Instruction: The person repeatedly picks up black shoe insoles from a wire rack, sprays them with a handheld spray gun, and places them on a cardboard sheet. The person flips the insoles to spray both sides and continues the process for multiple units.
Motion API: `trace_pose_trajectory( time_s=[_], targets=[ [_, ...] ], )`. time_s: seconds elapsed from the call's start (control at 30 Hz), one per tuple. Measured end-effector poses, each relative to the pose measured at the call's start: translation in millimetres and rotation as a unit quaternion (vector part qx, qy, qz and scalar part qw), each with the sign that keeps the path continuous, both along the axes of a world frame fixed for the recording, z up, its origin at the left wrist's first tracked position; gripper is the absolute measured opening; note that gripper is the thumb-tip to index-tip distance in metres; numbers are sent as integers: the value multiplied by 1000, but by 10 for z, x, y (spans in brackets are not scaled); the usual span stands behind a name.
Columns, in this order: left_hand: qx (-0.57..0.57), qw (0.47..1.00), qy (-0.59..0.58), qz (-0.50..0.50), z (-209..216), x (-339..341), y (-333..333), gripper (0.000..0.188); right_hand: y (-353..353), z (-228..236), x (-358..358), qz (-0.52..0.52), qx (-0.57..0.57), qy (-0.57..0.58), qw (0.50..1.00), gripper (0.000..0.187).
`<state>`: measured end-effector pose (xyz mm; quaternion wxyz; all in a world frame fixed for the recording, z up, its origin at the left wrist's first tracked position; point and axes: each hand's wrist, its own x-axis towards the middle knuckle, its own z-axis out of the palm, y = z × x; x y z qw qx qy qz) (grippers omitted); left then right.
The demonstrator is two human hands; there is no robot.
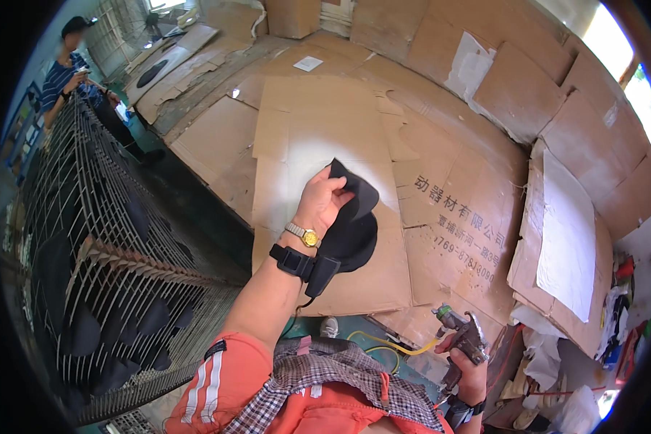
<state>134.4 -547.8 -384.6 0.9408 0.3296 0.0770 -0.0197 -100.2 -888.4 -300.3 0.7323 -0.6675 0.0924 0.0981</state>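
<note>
Between the thumb and fingers of my left hand [320, 204] is the upper edge of a black flat piece [360, 197] with a rounded outline, tilted up off the cardboard. A second black rounded part [356, 244] shows below it; I cannot tell whether the two are joined. My right hand [470, 372] grips a metal spray gun [471, 340] with a green part at its top, low on the right, beyond the cardboard's near edge. A yellow hose [412, 350] runs beside the gun. A pale patch [311, 155] marks the cardboard sheet [325, 108] around my left hand.
On the left stands a wire rack [159, 246] holding several black pieces [87, 329]. Another person [69, 79] stands behind it. Cardboard panels [513, 79] rise along the far and right sides. Cloths and scraps [550, 362] lie at the lower right.
</note>
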Motion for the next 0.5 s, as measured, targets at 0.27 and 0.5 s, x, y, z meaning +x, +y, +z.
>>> trace_pose_trajectory(
  time_s=[0.27, 0.5],
  targets=[
    [-66, 991, -79, 91, 1257, -605, 545, 29, 299, -166, 178, 96, 13, -15, 995, 34],
    [-11, 945, -160, 286, 2194, -1072, 1695, 16, 730, -151, 403, 229, -17, -23, 973, 41]
  ],
)
